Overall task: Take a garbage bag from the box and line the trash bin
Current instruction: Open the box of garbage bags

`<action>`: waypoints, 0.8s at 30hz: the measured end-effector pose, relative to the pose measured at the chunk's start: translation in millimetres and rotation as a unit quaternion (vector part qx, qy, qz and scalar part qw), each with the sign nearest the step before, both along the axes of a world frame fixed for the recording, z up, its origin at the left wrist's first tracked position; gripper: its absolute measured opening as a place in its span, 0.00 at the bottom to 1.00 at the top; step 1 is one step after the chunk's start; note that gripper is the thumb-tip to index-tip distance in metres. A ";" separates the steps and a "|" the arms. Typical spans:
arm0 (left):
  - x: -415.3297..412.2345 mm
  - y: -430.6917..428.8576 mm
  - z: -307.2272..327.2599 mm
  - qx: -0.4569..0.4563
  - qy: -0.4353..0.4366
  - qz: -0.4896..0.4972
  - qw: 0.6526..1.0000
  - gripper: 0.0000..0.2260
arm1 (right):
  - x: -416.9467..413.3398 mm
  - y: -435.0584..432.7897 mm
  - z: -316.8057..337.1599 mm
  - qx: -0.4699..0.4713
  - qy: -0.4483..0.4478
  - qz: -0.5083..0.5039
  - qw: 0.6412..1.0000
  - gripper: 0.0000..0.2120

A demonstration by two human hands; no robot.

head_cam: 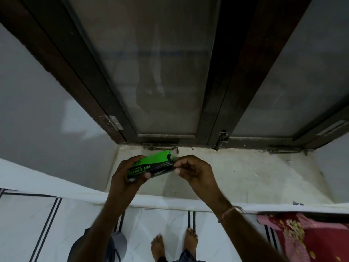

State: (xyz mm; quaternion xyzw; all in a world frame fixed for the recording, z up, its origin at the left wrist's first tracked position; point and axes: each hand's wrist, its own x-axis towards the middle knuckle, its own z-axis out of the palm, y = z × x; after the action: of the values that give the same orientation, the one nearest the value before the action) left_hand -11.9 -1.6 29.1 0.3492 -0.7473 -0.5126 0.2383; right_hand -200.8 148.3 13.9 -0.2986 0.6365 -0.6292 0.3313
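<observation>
Box of garbage bags is held level in the air above the sill, below the window. Left grip wraps round its left end, thumb across the printed face, likely to steady it and leave the other end free. Right grip pinches that end with curled fingers, on the flap or a dark bag edge; I cannot tell which. No bin is plainly in view, so lining looks some way off.

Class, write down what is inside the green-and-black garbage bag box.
Nothing inside shows. The left hand grips the box, the right hand pinches at its right end; cardboard and fingers cover whatever it holds.
</observation>
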 end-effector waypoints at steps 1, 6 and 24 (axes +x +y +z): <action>1.1 1.3 -0.6 0.001 0.000 0.003 1.000 0.21 | 1.2 0.0 0.3 -0.009 -0.002 -0.004 1.000 0.10; 4.2 3.1 -5.8 0.014 -0.005 0.021 1.000 0.22 | 7.4 0.1 5.7 -0.040 0.013 0.002 0.999 0.16; 11.0 -0.4 17.1 -0.009 -0.001 -0.029 1.000 0.21 | 3.1 2.0 19.5 -0.018 -0.015 0.091 0.996 0.19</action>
State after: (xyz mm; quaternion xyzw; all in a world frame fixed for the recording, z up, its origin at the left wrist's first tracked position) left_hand -0.9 -2.0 46.2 0.3258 -0.7619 -0.5119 0.2264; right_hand -197.8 150.3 33.5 -0.3519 0.5900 -0.6124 0.3912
